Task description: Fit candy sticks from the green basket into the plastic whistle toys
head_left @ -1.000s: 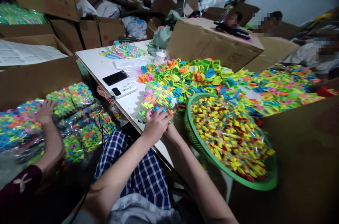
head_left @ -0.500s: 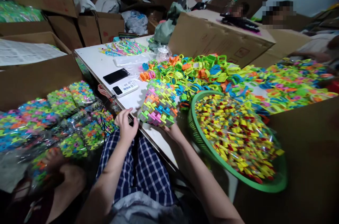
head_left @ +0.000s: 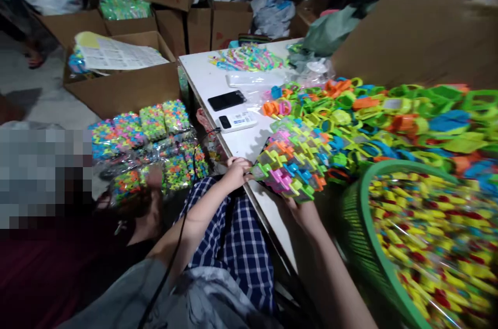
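Observation:
A clear-wrapped bundle of interlocked plastic toy pieces (head_left: 293,160), in green, orange, pink, blue and yellow, is held tilted over the white table's near edge. My right hand (head_left: 302,212) grips it from below; most of its fingers are hidden behind the bundle. At the bundle's left corner, my left hand (head_left: 237,170) is closed, fingers drawn together against the wrapping. Behind the bundle lies a heap of bright plastic toy watches (head_left: 350,111).
To the right stands a green basket (head_left: 363,209) full of small wrapped yellow-and-red items. A black phone (head_left: 226,100) and a white device (head_left: 239,120) lie on the table (head_left: 200,72). More wrapped bundles (head_left: 151,124) sit low at left, beside a person and an open carton (head_left: 128,87).
My left hand, open and apart from the bundle before, has closed at its left corner. My right hand still holds the bundle. The view has swung left.

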`<act>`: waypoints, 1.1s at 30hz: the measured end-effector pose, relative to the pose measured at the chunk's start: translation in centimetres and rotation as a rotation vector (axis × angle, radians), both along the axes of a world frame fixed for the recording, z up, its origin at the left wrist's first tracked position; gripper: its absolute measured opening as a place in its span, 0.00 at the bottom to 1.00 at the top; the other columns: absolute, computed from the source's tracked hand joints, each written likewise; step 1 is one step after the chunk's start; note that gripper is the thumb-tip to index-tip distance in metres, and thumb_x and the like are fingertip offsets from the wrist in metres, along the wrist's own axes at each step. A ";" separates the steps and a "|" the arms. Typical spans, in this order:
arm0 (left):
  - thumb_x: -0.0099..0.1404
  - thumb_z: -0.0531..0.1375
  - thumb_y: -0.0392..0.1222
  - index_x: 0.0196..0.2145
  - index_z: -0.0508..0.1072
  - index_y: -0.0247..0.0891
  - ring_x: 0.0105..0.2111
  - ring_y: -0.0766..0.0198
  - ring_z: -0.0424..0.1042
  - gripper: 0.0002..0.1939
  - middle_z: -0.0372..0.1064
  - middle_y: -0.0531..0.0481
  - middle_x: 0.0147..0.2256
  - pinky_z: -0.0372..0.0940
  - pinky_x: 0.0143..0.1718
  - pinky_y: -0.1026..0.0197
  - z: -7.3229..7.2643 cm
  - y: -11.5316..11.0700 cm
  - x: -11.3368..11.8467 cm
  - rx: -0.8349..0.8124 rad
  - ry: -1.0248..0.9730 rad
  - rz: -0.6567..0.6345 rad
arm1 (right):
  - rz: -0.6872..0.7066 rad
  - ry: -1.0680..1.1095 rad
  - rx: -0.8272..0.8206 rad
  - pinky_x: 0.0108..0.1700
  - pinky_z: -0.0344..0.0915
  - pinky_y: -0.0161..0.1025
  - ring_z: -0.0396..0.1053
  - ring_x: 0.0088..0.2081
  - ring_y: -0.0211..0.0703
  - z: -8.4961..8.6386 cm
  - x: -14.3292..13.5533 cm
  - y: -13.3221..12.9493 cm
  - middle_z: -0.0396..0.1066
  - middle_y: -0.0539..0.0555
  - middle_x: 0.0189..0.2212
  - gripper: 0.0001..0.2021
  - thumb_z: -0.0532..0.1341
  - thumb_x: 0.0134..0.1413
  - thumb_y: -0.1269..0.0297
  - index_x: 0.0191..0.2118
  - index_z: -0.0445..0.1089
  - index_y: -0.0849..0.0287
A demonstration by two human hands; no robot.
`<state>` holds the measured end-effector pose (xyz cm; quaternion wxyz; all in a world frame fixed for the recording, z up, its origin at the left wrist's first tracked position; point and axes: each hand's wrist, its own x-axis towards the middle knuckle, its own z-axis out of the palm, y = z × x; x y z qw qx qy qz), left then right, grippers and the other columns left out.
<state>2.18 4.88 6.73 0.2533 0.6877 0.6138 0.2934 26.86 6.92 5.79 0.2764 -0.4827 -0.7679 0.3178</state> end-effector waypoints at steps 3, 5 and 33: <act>0.59 0.60 0.33 0.30 0.75 0.39 0.48 0.61 0.68 0.04 0.75 0.51 0.38 0.45 0.57 0.51 -0.1 -0.2 -0.1 -0.001 -0.012 -0.009 | -0.036 -0.009 -0.008 0.52 0.65 0.54 0.70 0.48 0.58 -0.1 0.0 -0.1 0.75 0.63 0.43 0.21 0.58 0.47 0.49 0.40 0.74 0.61; 0.59 0.60 0.33 0.32 0.75 0.38 0.48 0.60 0.68 0.04 0.75 0.50 0.39 0.47 0.57 0.52 0.1 -0.3 0.1 0.008 -0.045 -0.035 | -0.069 -0.002 -0.016 0.52 0.65 0.52 0.70 0.48 0.57 0.2 -0.2 -0.4 0.75 0.62 0.42 0.22 0.58 0.47 0.49 0.40 0.74 0.61; 0.55 0.62 0.31 0.29 0.75 0.34 0.37 0.61 0.75 0.03 0.78 0.46 0.34 0.63 0.50 0.61 -0.3 -0.7 2.3 0.026 -0.225 -0.254 | -0.237 0.081 -0.343 0.30 0.71 0.44 0.70 0.24 0.48 2.2 -0.8 -3.5 0.71 0.54 0.19 0.14 0.65 0.41 0.51 0.23 0.68 0.56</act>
